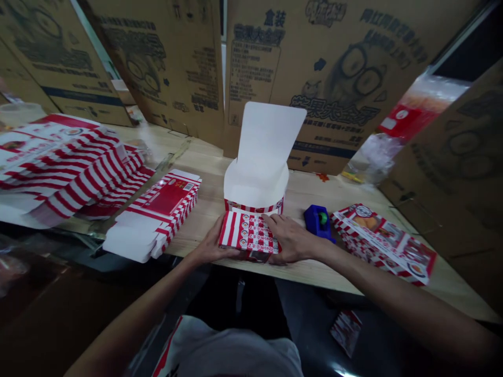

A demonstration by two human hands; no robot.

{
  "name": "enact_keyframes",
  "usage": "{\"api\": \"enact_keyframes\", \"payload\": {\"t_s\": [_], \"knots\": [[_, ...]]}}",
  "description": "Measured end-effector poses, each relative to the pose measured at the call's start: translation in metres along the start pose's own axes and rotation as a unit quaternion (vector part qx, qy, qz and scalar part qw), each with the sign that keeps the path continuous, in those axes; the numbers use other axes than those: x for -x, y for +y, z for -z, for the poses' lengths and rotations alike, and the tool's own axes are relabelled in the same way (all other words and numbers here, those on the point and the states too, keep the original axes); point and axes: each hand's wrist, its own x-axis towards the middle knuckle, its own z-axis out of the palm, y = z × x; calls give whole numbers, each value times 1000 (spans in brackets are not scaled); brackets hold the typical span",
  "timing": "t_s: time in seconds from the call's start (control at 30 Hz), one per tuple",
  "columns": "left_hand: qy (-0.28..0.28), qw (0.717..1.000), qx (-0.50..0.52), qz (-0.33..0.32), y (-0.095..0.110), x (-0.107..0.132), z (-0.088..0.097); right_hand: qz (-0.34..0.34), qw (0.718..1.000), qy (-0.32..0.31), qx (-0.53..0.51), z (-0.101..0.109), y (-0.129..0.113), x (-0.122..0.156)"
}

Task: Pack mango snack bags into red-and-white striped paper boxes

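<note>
A red-and-white striped carton (251, 235) sits at the table's front edge, its tall white flap (269, 136) raised and a rounded white inner panel (255, 183) behind the printed side. My left hand (215, 245) grips its left side, fingers partly hidden underneath. On the right side my right hand (288, 238) is closed around it, fingers lying over the printed face. Left of the hands lies a pile of flattened striped cartons (165, 201). To the right stands a blue tape dispenser (317, 222) with a green core, beside a stack of printed striped cartons (385, 238).
Large brown cardboard boxes (314, 68) stand along the back of the wooden table (204, 157). A bigger heap of striped card sheets (70, 162) covers the left side. Clear plastic bags with red labels (408, 118) lean at the right. A small packet (346, 332) lies below the table.
</note>
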Motion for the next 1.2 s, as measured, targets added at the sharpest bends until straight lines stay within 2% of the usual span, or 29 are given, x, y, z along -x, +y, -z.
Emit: {"api": "enact_keyframes", "payload": {"t_s": [0.17,0.3,0.37,0.53,0.63,0.7,0.8,0.87,0.93,1.0,1.07,1.13,1.2], "knots": [[21,999,-33,2,2,0,5,7,999,29,11,1,-6,-2],[17,999,-37,10,1,5,8,6,1000,6,23,0,-9,-4],[9,999,-31,17,0,8,8,5,1000,1,11,-1,-12,-2],[5,1000,4,14,-6,16,2,-8,999,37,-23,-9,-17,0],[8,1000,-2,15,-1,20,5,-12,997,42,-60,-8,-17,2],[7,1000,-17,12,8,26,11,-7,996,47,-76,3,-17,9],[26,999,-18,-14,26,37,21,13,994,73,-84,38,-17,30],[88,996,19,-14,35,43,21,19,990,111,-87,70,-13,43],[167,985,44,28,38,43,15,18,983,164,-84,104,-5,49],[224,971,31,80,36,32,10,24,970,229,-79,131,8,43],[260,959,14,110,33,7,11,43,951,295,-77,148,24,25],[293,950,9,105,30,-31,19,65,930,351,-82,152,40,-2],[307,948,-1,81,25,-75,31,77,916,383,-88,146,56,-29]]}}
